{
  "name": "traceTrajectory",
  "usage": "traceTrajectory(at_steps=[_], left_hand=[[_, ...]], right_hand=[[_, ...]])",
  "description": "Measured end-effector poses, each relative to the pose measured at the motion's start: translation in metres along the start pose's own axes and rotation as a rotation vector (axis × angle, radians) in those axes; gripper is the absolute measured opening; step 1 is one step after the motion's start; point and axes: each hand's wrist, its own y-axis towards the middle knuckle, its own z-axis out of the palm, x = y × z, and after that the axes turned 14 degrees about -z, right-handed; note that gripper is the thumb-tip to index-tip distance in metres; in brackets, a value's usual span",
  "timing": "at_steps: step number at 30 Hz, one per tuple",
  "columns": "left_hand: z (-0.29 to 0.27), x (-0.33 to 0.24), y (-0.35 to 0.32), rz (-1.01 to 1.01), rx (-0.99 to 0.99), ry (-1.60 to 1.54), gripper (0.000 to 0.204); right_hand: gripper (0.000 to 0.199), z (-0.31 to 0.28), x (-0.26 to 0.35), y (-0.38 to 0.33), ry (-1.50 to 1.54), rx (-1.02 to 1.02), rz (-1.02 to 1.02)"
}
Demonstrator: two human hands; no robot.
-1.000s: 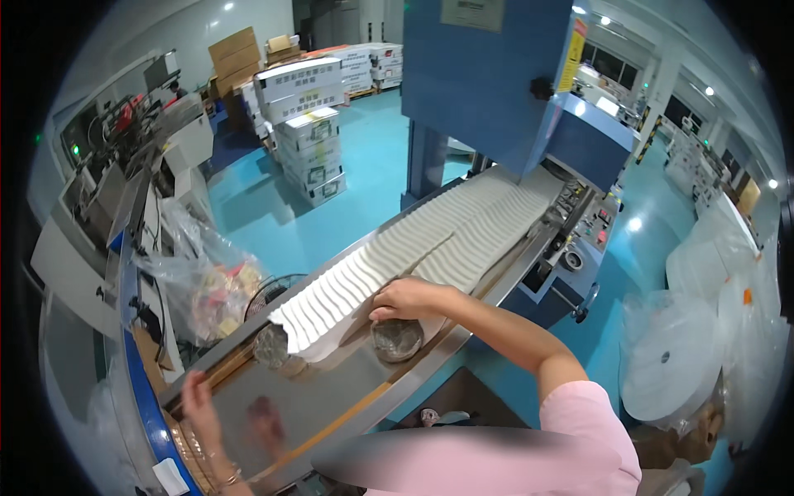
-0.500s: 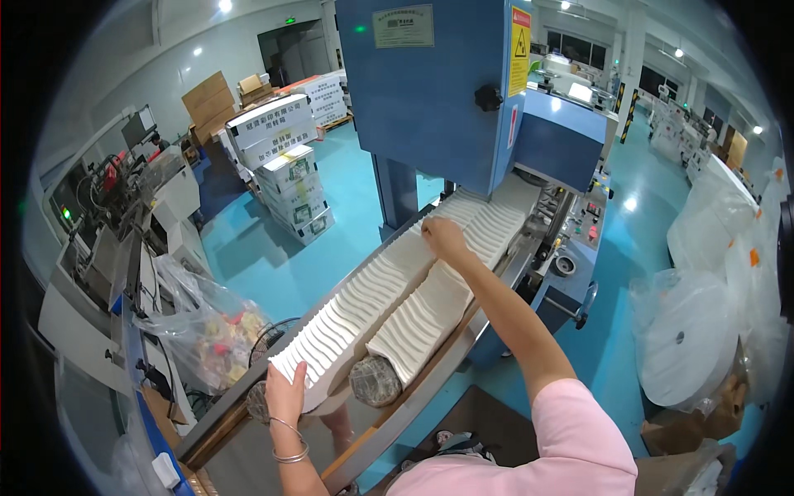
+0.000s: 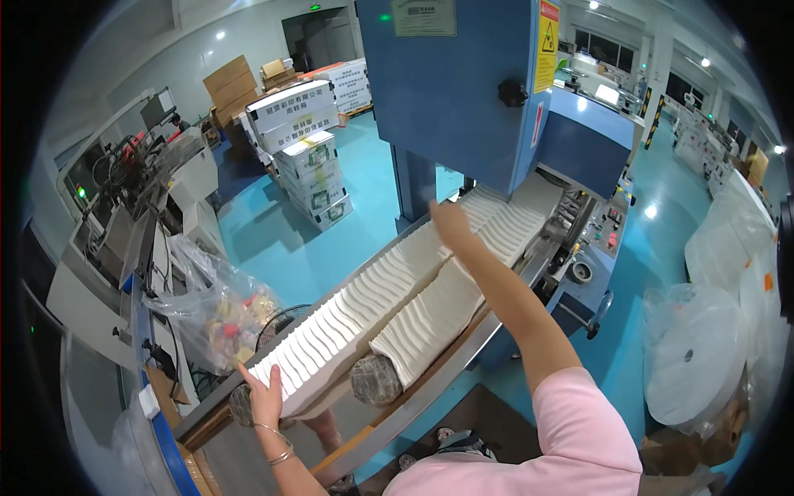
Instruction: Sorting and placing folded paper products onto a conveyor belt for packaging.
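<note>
Two long rows of white, wavy-edged folded paper, a left row (image 3: 331, 322) and a right row (image 3: 430, 322), lie side by side in a metal trough (image 3: 471, 335) leading under a blue machine (image 3: 451, 91). My left hand (image 3: 265, 401) is at the left row's near end, thumb and forefinger spread against the paper. My right hand (image 3: 452, 226) is farther up, over the left row near the machine, with fingers curled closed; whatever is in them is hidden. A grey wrapped round block (image 3: 376, 380) sits at the right row's near end, and another block (image 3: 241, 407) is beside my left hand.
A control panel with a handwheel (image 3: 582, 271) stands right of the trough. Clear plastic bags with colourful scraps (image 3: 236, 322) hang to the left. Stacked white cartons (image 3: 310, 174) stand beyond. Large plastic-wrapped rolls (image 3: 691, 355) are on the right.
My left hand has moved down and left with the near end of the left row, which now reaches farther toward me. My right hand has lifted slightly off the paper. The view has shifted a little.
</note>
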Motion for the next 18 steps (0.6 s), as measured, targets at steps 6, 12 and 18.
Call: traceTrajectory(at_steps=[6,12,18], left_hand=[[0.004,-0.037,-0.009,-0.151,-0.119,0.253,0.096],[0.01,-0.032,-0.007,-0.164,-0.136,0.264,0.096],[0.005,-0.018,-0.005,-0.138,-0.12,0.186,0.091]], right_hand=[[0.042,-0.034,0.057,-0.008,0.373,0.29,-0.045],[0.029,-0.025,0.049,-0.012,0.189,0.252,-0.08],[0.023,-0.003,0.025,-0.007,0.262,-0.047,-0.061]])
